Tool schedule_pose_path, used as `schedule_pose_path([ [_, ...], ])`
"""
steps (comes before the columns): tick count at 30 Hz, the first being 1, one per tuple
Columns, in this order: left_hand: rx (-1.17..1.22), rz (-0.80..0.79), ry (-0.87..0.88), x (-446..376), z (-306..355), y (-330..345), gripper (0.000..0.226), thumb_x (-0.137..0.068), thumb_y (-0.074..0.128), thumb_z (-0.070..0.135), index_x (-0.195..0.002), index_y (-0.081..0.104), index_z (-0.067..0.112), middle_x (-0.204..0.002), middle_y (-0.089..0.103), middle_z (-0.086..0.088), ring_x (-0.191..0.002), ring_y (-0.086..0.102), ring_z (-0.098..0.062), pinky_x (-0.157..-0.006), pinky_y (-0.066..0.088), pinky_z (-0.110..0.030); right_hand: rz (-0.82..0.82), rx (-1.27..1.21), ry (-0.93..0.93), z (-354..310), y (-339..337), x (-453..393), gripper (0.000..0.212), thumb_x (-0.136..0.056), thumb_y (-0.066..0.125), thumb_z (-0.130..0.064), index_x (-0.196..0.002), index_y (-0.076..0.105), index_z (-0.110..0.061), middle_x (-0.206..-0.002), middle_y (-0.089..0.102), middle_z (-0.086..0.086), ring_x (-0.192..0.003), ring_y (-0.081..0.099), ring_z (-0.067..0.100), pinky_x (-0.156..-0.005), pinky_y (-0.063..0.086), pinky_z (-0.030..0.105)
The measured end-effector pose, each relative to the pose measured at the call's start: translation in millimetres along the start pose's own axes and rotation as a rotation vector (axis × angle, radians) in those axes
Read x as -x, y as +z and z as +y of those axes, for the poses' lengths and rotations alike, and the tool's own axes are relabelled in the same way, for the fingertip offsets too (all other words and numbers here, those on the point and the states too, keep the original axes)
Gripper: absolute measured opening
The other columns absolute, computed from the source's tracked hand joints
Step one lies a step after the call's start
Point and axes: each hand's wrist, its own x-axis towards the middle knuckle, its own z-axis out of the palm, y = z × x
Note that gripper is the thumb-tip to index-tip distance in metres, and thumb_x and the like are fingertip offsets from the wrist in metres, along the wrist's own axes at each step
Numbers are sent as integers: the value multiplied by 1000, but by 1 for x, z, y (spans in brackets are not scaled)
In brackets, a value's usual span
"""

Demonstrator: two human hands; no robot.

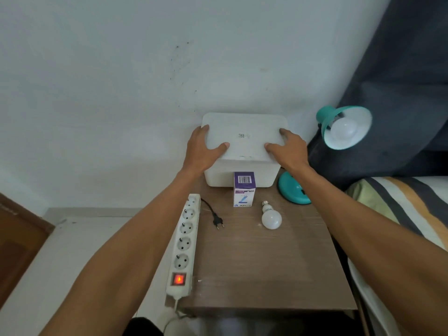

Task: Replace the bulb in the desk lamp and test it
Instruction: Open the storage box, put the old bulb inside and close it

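A white lidded box [244, 151] stands at the back of the wooden table [266, 263]. My left hand [202, 149] grips the left edge of its lid and my right hand [287, 147] grips the right edge. A teal desk lamp has its shade [346, 127] tilted toward me with a white bulb [344, 128] screwed in; its round base [293, 189] sits right of the box. A loose white bulb [271, 217] lies on the table. A purple and white bulb carton [244, 189] stands in front of the box. The lamp's black plug [217, 221] lies unplugged.
A white power strip [185, 243] with a lit red switch [179, 279] runs along the table's left edge. A bed with a striped cover [407, 204] and a dark pillow [400, 93] is on the right. A white wall is behind.
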Motion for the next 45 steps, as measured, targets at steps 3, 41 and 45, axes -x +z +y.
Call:
schedule_pose_path([
  [3,2,-4,6,28,9,-8,86,-88,79,42,-155,37,8,-161,37,-8,-148,36,-24,-117,29,-29,16,14,-2,-2,-9,29,75,-85,69,-36,-150,41,-12,-151,46,9,-138,43,27,-112,36,38],
  [41,-465,-277,-190,344,-78,57,96,-96,54,63,-162,11,8,-170,1,-18,-159,5,-36,-128,12,-43,-152,401,188,150,38,315,75,-89,61,-53,-150,36,-16,-151,37,16,-141,34,36,-111,40,50],
  [45,-430,-211,-157,337,-77,63,90,-98,52,59,-159,18,2,-171,-6,-20,-159,-7,-34,-128,4,-42,-115,447,170,142,34,302,67,-88,59,-55,-139,50,-13,-141,46,16,-129,44,33,-101,46,46],
])
